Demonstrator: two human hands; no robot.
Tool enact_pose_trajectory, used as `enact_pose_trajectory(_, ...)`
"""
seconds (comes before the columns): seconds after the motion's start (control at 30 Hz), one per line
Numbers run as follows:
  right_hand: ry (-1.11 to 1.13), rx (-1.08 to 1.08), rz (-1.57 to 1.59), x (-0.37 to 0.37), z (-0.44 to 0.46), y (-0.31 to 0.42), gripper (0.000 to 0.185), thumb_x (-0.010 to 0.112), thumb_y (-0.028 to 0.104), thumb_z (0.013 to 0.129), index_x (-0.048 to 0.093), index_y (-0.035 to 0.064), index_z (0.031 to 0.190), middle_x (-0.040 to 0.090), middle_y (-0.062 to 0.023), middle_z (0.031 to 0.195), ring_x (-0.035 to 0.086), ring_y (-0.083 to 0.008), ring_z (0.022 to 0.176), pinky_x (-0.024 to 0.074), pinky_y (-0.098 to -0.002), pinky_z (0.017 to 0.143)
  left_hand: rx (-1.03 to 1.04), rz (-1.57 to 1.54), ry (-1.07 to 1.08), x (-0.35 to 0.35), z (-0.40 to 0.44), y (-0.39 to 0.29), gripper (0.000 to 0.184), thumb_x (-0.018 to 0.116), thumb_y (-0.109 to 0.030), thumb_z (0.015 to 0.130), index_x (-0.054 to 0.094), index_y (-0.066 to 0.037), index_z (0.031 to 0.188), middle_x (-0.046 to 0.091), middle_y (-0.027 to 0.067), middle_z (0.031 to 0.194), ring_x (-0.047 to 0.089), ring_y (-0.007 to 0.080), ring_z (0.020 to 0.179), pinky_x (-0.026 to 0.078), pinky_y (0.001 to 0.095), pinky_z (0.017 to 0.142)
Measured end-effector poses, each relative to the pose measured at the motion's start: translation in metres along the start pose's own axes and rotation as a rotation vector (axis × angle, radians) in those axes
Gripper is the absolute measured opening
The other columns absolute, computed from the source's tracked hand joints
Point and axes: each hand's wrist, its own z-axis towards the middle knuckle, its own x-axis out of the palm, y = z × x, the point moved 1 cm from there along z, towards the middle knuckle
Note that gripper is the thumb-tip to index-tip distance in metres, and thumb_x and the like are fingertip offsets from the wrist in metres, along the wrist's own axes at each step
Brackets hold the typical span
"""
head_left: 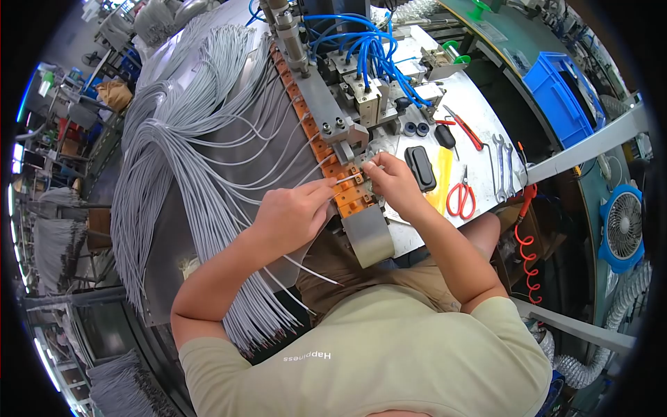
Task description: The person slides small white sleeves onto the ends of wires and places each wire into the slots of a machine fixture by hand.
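My left hand [290, 214] is closed on a thin grey cable [345, 179], its fingertips pinching it above the orange fixture strip [353, 203]. The cable's end lies across an orange block, pointing toward my right hand. My right hand [394, 182] is closed in a pinch just right of the strip, below the machine's metal press head [345, 142]. Whatever sits between its fingertips is too small to make out. Several other grey cables run into the orange blocks farther up the strip. A thick bundle of grey cables [201, 181] spreads over the table left of my left hand.
Right of my right hand lie a black tray [420, 168], red-handled scissors [461, 199], wrenches [501, 167] and a red-handled tool [467, 131]. Blue air hoses [375, 45] loop over the machine. A metal block [368, 235] ends the strip near my lap. A blue fan [623, 226] stands far right.
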Motion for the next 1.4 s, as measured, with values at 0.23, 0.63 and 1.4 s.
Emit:
enact_pose_trajectory(0.23, -0.152, -0.099, -0.152, 0.001, -0.009, 0.003, 0.017, 0.06, 0.02, 0.098, 0.057, 0.0039, 0.093, 0.053, 0.002, 0.064, 0.045, -0.0038, 0.055, 0.0342, -0.0223, 0.049, 0.041, -0.187, -0.078, 0.005, 0.002, 0.007, 0.023, 0.067, -0.003, 0.083, 0.068, -0.006, 0.107, 0.071, 0.0083, 0.112, 0.069, 0.0222, 0.07, 0.056, 0.0287, 0.063)
enact_pose_trajectory(0.63, -0.15, -0.839, -0.535, 0.024, -0.065, 0.033, 0.01, 0.066, 0.004, 0.093, 0.061, -0.0011, 0.1, 0.06, -0.0045, 0.065, 0.054, -0.0091, 0.05, 0.0396, -0.0246, 0.047, -0.245, -0.824, 0.081, 0.005, 0.003, 0.01, 0.018, 0.06, -0.001, 0.094, 0.062, 0.005, 0.111, 0.07, 0.0071, 0.087, 0.067, 0.009, 0.074, 0.054, 0.0233, 0.066)
enact_pose_trajectory(1.4, 0.166, -0.372, -0.354, 0.023, -0.059, 0.043, 0.012, 0.066, 0.006, 0.093, 0.058, 0.0, 0.099, 0.06, -0.006, 0.07, 0.056, -0.014, 0.057, 0.0429, -0.027, 0.052, -0.154, -0.696, 0.134, 0.001, 0.002, 0.006, 0.015, 0.061, -0.006, 0.094, 0.063, 0.002, 0.107, 0.067, 0.0056, 0.076, 0.064, 0.011, 0.065, 0.052, 0.0252, 0.062)
